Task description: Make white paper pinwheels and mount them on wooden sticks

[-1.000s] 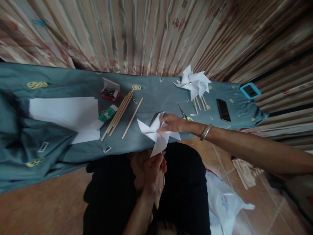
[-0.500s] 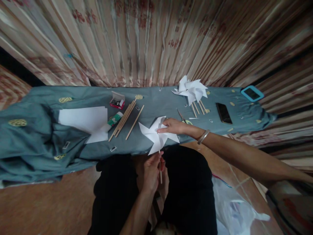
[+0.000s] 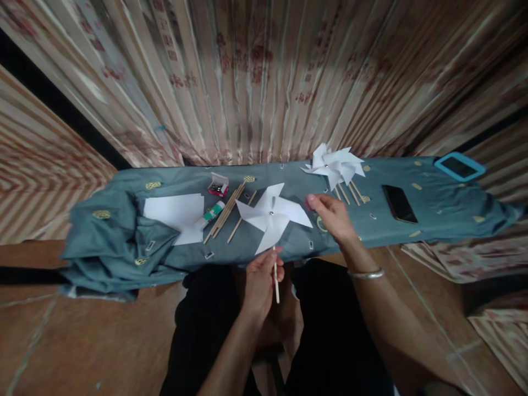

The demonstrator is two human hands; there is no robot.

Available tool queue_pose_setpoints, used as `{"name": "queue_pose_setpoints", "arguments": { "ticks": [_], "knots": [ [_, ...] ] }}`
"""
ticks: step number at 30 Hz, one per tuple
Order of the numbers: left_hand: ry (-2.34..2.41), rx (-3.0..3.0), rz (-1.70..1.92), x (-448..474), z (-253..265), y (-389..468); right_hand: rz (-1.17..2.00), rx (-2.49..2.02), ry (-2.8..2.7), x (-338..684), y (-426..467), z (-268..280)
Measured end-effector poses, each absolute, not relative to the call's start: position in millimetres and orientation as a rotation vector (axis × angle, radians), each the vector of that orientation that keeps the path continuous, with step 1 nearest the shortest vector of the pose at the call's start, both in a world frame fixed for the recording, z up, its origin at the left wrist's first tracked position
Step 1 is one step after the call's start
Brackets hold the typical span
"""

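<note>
A white paper pinwheel with a metal pin at its centre faces me, just in front of the table. My left hand is closed around its wooden stick, below the blades; the lower end of the stick juts out under the fingers. To the right of the blades, my right hand hovers apart from the pinwheel, its fingers curled together with nothing visible in them. Scissors with yellowish handles lie partly hidden beside this hand. Finished-looking pinwheels overlap on the cloth behind it.
On the cloth-covered table at left lie white paper sheets, a glue stick, several wooden sticks and a small open box of pins. Rightward are a phone and a blue-framed device. A curtain hangs behind.
My right hand has let go of the pinwheel blades and moved right. My left hand still holds the stick, and the blades have turned slightly. The view has shifted.
</note>
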State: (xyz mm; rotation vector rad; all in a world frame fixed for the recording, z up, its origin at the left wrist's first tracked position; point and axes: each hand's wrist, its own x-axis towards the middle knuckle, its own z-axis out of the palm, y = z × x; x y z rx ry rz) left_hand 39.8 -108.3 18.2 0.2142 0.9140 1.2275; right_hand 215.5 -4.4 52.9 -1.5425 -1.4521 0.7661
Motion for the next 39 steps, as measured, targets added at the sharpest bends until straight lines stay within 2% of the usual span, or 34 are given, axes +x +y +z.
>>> {"name": "queue_pose_setpoints", "arguments": {
  "ticks": [6, 13, 16, 23, 39],
  "knots": [
    [0.83, 0.302, 1.277, 41.7, 42.5, -67.5, 0.627, -1.343, -0.975, 221.1, -9.2, 36.9],
    [0.871, 0.375, 1.258, 44.4, 42.6, -23.3, 1.239, -1.314, -1.113, 186.7, -32.4, 19.0],
    [0.877, 0.389, 1.267, 45.8, 33.7, -16.1, 1.377, -1.273, -1.242, 172.6, -36.3, 20.7],
    [0.953, 0.429, 1.273, 42.2, 21.6, -14.0, 1.412, -1.325, -1.403, 158.8, -36.1, 11.4],
    [0.959, 0.473, 1.273, 37.7, 16.6, -8.3, 1.389, -1.26, -1.312, 156.8, -25.1, 0.3]
  ]
}}
